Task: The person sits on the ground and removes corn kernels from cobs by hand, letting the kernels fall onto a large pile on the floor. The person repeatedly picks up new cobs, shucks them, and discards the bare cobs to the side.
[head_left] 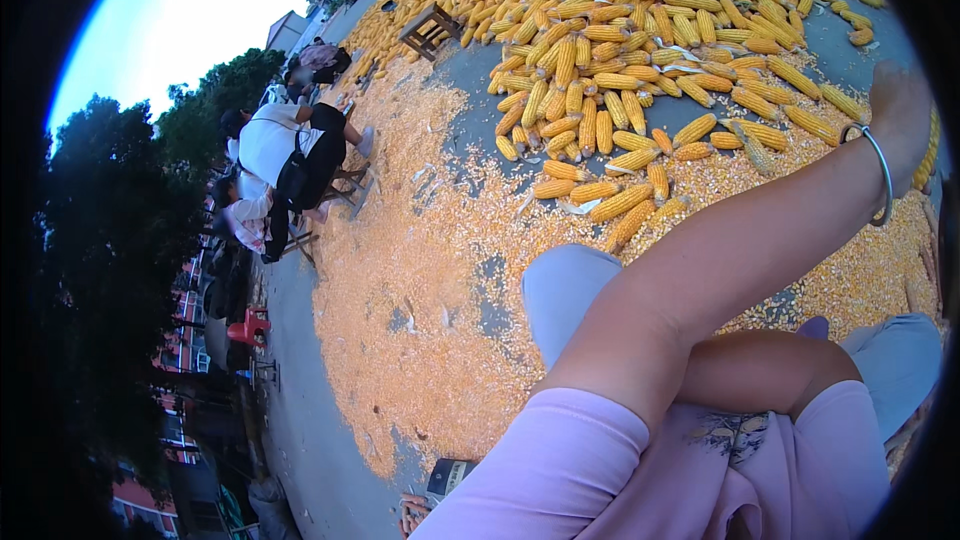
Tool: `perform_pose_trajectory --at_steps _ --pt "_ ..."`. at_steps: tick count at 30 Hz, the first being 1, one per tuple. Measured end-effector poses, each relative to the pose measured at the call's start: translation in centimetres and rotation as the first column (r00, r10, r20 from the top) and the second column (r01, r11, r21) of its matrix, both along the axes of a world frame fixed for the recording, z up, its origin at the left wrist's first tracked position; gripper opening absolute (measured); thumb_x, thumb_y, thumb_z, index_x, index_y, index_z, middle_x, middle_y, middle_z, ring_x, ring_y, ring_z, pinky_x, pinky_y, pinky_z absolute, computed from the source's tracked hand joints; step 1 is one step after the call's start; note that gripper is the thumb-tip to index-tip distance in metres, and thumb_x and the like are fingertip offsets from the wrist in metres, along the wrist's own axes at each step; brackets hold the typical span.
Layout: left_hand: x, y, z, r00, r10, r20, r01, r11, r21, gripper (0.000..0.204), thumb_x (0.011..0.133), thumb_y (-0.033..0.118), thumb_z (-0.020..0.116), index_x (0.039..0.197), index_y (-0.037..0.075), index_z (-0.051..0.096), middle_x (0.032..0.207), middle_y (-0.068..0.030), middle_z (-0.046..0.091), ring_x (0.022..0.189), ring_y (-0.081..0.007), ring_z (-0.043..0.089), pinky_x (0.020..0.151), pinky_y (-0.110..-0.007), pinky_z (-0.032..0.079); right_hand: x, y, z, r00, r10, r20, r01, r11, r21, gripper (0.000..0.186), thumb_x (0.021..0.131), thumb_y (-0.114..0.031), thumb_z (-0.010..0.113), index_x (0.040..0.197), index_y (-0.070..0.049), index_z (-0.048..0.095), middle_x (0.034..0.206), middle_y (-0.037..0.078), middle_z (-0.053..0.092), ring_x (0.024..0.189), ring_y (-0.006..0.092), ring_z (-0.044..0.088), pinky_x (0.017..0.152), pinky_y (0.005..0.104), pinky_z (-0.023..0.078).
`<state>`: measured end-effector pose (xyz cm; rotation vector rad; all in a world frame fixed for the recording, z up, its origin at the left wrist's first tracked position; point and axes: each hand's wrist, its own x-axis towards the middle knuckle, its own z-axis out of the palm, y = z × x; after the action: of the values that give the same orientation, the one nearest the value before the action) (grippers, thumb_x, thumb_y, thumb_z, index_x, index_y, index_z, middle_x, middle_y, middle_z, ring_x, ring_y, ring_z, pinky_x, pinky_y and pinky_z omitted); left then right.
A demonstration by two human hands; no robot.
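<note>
Lilac sleeves, ours; left hand near yellow corncobs; right hand hidden; fingers apart or together, we cannot tell.

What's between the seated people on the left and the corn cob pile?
In the head view, loose kernels cover most of it, with grey ground showing near the cobs.

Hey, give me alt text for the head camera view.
A person's bare left forearm, wearing a bangle, stretches over loose corn kernels beside a large heap of yellow corn cobs; the left hand is near the picture's right rim, its grip unclear. Other people sit farther off at left, near dark trees.
</note>
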<state>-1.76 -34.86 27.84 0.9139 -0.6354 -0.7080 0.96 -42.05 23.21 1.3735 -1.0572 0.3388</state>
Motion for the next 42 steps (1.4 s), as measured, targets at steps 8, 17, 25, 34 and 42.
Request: perform_pose_trajectory --at_steps 8,17,25,34,42 --pt "-1.6 2.0 4.3 0.999 0.001 0.046 -0.002 1.0 0.01 0.053 0.099 0.057 0.04 0.091 0.004 0.044 0.077 -0.0101 0.05 0.059 -0.0179 0.055 0.039 -0.035 0.046 -1.2 16.0 -1.1 0.919 -0.375 -0.122 0.16 0.637 -0.754 0.042 0.102 -0.029 0.042 0.13 0.0 0.053 0.117 0.014 0.065 0.108 0.0266 0.06 0.096 0.042 0.033" --pt "-4.6 7.2 4.2 0.993 -0.114 -0.014 0.114 0.988 0.102 0.054 0.099 0.057 0.041 0.1 0.003 0.05 0.066 -0.0104 0.056 0.047 -0.0193 0.059 0.033 -0.033 0.047 -3.8 16.3 -8.7 0.901 -0.434 0.015 0.012 -0.008 -1.0 0.053 0.104 -0.038 0.043 0.131 0.008 0.047 0.105 0.023 0.066 0.087 0.0302 0.069 0.073 0.0389 0.057" --pt "-0.2 9.5 -4.1 0.991 0.13 -0.01 -0.127 0.979 0.162 0.048 0.103 0.047 0.041 0.102 0.0 0.055 0.07 -0.0121 0.061 0.051 -0.02 0.062 0.037 -0.032 0.05 -9.4 5.6 -8.1 0.208 -0.977 0.044 -0.62 -0.166 -0.767 0.031 0.099 -0.039 0.05 0.097 -0.01 0.063 0.08 0.005 0.071 0.057 0.0136 0.063 0.056 0.0287 0.055" --pt "-2.4 9.5 -12.1 0.993 0.068 0.095 -0.11 0.819 0.564 0.044 0.104 0.038 0.038 0.104 -0.001 0.057 0.074 -0.0115 0.062 0.054 -0.018 0.061 0.039 -0.029 0.049 -13.6 5.1 -9.2 0.221 -0.817 0.532 -0.751 -0.491 -0.442 0.053 0.09 -0.049 0.064 0.101 0.002 0.058 0.078 0.011 0.064 0.046 0.011 0.058 0.039 0.0217 0.048" --pt "-1.8 9.1 -16.3 0.97 -0.043 -0.237 0.181 0.78 0.599 0.037 0.104 0.027 0.036 0.112 -0.003 0.055 0.089 -0.0164 0.066 0.067 -0.0244 0.067 0.049 -0.032 0.057 -13.6 3.6 -13.5 0.126 -0.847 0.516 -0.806 -0.391 -0.445 0.034 0.084 -0.03 0.074 0.081 -0.001 0.055 0.066 0.007 0.062 0.042 0.0101 0.055 0.034 0.022 0.041"
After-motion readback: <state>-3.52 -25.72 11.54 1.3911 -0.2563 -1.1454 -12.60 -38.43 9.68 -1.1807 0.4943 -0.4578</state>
